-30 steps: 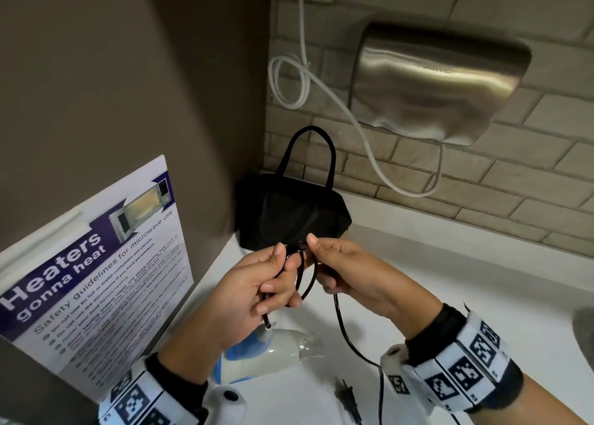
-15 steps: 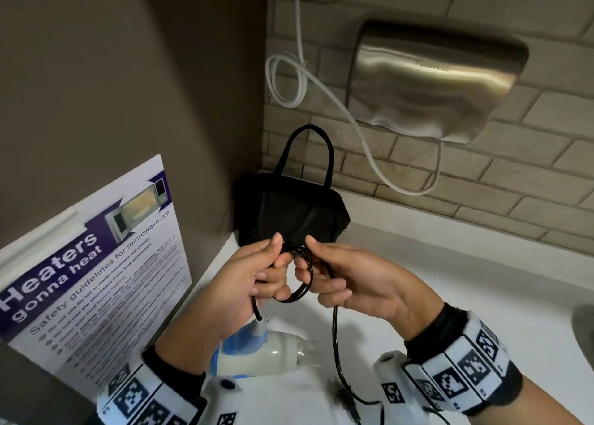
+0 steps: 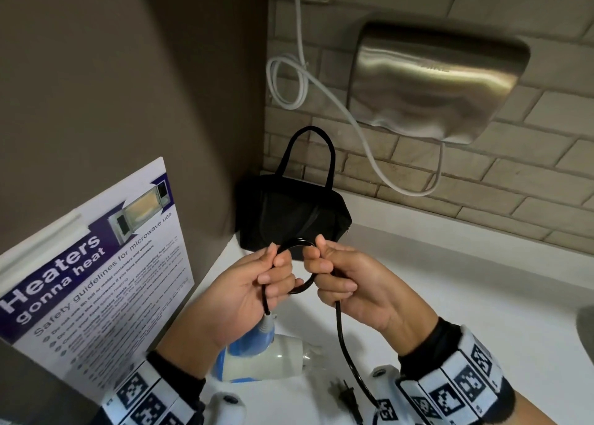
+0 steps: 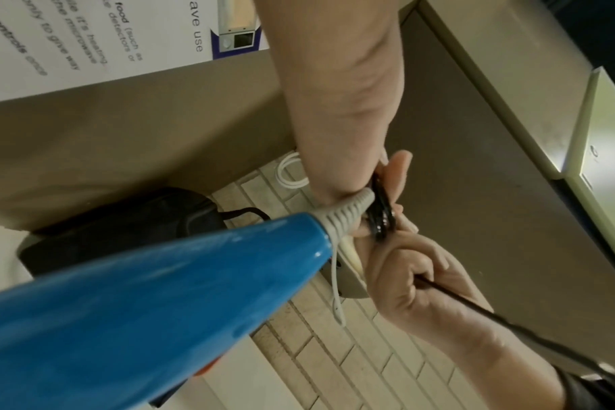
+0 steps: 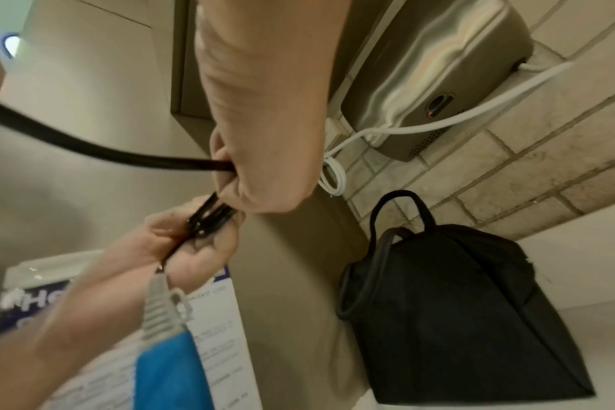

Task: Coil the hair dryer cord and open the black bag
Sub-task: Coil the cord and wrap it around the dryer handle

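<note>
A small loop of the black hair dryer cord (image 3: 299,243) is held up between both hands above the white counter. My left hand (image 3: 257,283) pinches the loop's left side near the grey strain relief (image 4: 348,210). My right hand (image 3: 340,280) grips the right side, and the loose cord (image 3: 340,331) trails down from it to the plug (image 3: 348,395) on the counter. The blue and white hair dryer (image 3: 257,357) hangs under my left hand. The black bag (image 3: 295,215) stands zipped in the corner just behind the hands, handles (image 3: 310,154) up.
A steel hand dryer (image 3: 437,83) with a white cable (image 3: 337,103) hangs on the brick wall above the counter (image 3: 450,296). A microwave safety poster (image 3: 86,273) leans at the left against the brown panel.
The cord loop between the hands has been drawn tighter and rounder, and the hands have come closer together. The free cord has been pulled up, with the plug slid nearer.
</note>
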{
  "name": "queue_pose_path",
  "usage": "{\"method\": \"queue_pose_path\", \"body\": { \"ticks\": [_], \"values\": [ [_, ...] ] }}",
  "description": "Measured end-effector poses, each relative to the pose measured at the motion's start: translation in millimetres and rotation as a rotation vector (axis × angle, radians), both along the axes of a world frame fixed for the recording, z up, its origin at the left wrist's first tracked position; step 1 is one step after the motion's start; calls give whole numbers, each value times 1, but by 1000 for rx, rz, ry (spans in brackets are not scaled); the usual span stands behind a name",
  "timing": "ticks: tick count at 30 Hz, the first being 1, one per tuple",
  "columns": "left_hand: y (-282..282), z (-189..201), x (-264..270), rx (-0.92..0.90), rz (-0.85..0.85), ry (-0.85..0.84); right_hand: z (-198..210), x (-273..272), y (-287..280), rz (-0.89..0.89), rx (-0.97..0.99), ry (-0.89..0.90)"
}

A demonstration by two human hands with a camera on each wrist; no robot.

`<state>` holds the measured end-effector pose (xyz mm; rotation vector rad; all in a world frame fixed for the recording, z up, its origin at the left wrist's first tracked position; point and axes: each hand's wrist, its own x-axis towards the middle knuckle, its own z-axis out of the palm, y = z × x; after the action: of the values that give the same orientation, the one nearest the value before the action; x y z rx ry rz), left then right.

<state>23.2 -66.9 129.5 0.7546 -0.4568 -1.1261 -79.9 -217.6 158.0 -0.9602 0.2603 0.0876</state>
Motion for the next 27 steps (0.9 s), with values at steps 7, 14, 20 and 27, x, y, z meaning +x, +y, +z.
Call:
{"method": "queue_pose_path", "body": {
  "ticks": [7, 14, 20, 27],
  "values": [
    [-2, -7, 3, -22, 131, 21, -20, -4, -3, -170, -660, 15],
    [-1, -5, 7, -23, 262, 91, -52, -19, 0, -248, -1346, 68],
    [-4, -11, 13, 31, 498, 125, -73, -54, 23, 8, -2075, 78],
    [-9, -4, 12, 90, 691, 1, -76, -75, 50, -296, -2452, -183]
  ]
}}
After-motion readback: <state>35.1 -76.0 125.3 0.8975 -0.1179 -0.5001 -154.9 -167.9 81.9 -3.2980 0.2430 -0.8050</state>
